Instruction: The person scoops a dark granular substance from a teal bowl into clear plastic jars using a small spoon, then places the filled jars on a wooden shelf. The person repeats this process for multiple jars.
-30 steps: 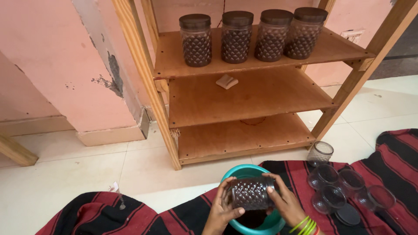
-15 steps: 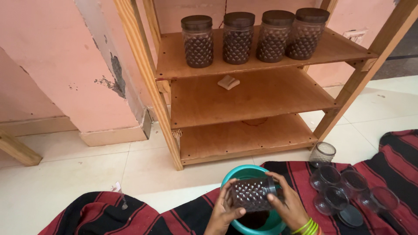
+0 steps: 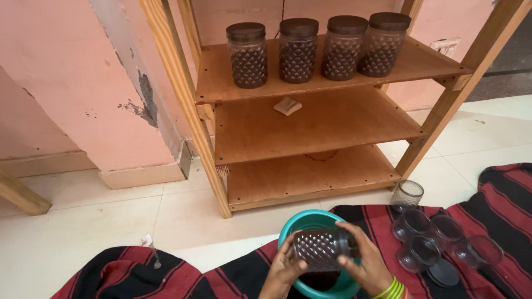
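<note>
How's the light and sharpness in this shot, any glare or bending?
Head view: soft even daylight, faint shadows under the shelves; sharp overall, with slight blur on the hands and jar; glare on the floor tiles; wide-angle bending of the shelf posts.

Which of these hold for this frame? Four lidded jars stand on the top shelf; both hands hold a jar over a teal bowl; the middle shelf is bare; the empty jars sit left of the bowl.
1. Four lidded jars stand on the top shelf: true.
2. The left hand and right hand hold a patterned jar over the teal bowl: true.
3. The middle shelf is bare: false, a small pale block lies on it.
4. The empty jars sit left of the bowl: false, they sit to its right.
</note>
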